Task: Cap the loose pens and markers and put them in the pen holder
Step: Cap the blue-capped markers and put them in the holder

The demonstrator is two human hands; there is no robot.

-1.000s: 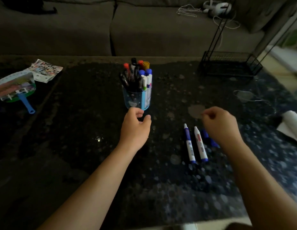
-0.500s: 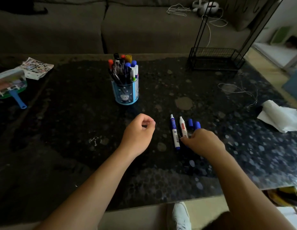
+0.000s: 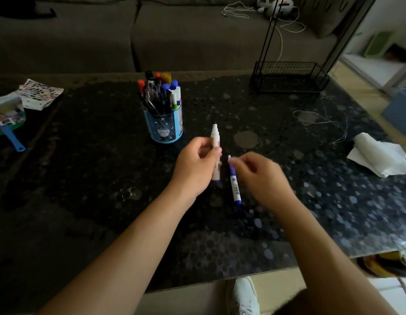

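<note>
My left hand (image 3: 196, 165) is closed around a white marker (image 3: 215, 135), held upright above the table with its bare tip pointing up. A second uncapped marker (image 3: 234, 184), white and blue, lies on the dark speckled table (image 3: 95, 169) just to the right of it. My right hand (image 3: 260, 176) hovers over that marker's right side, blurred, fingers curled with thumb and forefinger close together. Whether it holds a cap is hidden. The blue pen holder (image 3: 163, 130), full of several capped pens and markers, stands just beyond my left hand.
A black wire rack (image 3: 288, 76) stands at the table's back right. A crumpled white tissue (image 3: 379, 154) and a thin wire (image 3: 322, 120) lie at the right. A hand fan (image 3: 6, 119) and a printed sheet (image 3: 39, 94) lie at far left. A sofa (image 3: 186, 37) runs behind.
The white marker has left the table, where my right hand was touching it, and now stands in my left hand. My right hand has lifted slightly beside the other marker.
</note>
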